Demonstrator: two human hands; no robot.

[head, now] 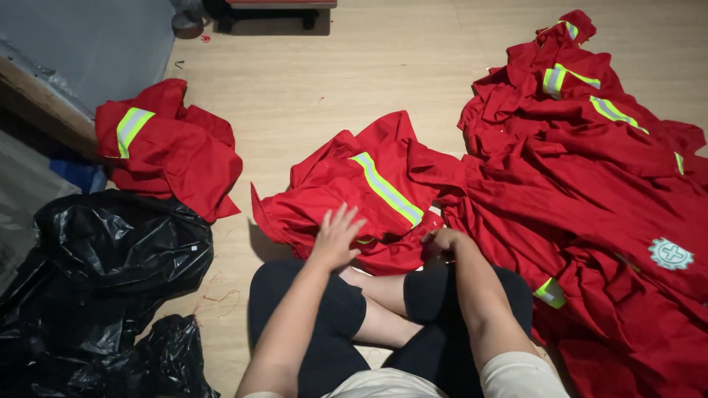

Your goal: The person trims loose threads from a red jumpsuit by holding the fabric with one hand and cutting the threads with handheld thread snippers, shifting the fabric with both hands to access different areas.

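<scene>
I sit cross-legged on a wooden floor. A red work garment (354,184) with a yellow and grey reflective stripe lies crumpled just in front of my knees. My left hand (336,236) rests flat on its near edge with fingers spread. My right hand (441,241) is closed on the red cloth at the garment's near right edge. A large heap of the same red garments (590,184) spreads to my right, touching the one I handle.
A folded red garment (166,147) lies at the left. Black plastic bags (103,280) bulge at the lower left. A grey panel and a low ledge (81,44) stand at the upper left, dark furniture legs (265,15) at the top.
</scene>
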